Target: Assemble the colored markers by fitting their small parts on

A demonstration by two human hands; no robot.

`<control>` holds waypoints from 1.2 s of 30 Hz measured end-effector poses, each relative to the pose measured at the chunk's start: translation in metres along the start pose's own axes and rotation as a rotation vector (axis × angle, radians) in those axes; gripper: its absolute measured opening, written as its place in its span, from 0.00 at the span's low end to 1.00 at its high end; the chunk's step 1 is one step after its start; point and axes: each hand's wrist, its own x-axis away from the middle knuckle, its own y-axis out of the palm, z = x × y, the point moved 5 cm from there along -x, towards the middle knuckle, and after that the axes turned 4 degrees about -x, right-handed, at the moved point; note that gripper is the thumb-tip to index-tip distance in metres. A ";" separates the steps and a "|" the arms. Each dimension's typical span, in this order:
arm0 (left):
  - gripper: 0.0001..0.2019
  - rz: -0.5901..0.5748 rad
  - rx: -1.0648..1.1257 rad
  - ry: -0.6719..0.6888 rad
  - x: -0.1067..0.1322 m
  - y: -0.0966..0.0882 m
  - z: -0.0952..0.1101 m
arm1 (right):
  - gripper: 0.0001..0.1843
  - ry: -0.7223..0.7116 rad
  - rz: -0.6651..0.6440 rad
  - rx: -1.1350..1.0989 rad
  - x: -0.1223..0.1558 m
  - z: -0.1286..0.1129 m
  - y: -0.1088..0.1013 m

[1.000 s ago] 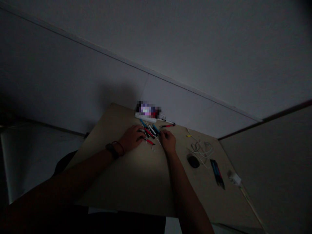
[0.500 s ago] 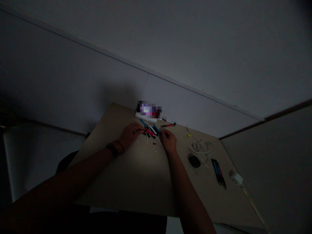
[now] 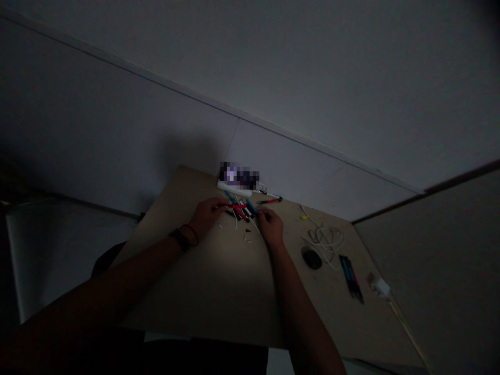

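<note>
The left hand (image 3: 209, 216) seems to pinch a red pen (image 3: 237, 206) near its end, though the dim view makes that hard to confirm. The pen lies across the top of a pile of pens (image 3: 242, 212), its long axis running nearly level, with its far end pointing toward the right hand (image 3: 270, 227). That hand is curled at the pile's right edge; whether it grips anything, I cannot tell. Both hands are over a tan tabletop (image 3: 203, 291). Further right are a computer mouse (image 3: 311, 258), a white cable (image 3: 326, 240) and a bundle of pens (image 3: 350, 278).
</note>
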 end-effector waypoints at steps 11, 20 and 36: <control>0.11 0.025 0.012 -0.013 -0.002 0.001 -0.003 | 0.19 0.003 0.079 -0.131 0.003 -0.006 -0.001; 0.10 0.078 0.047 -0.029 -0.003 -0.001 -0.002 | 0.12 -0.214 -0.131 -0.152 0.026 -0.057 0.014; 0.09 0.167 0.195 -0.120 -0.004 -0.003 -0.010 | 0.15 -0.098 -0.003 -0.204 0.021 -0.046 0.006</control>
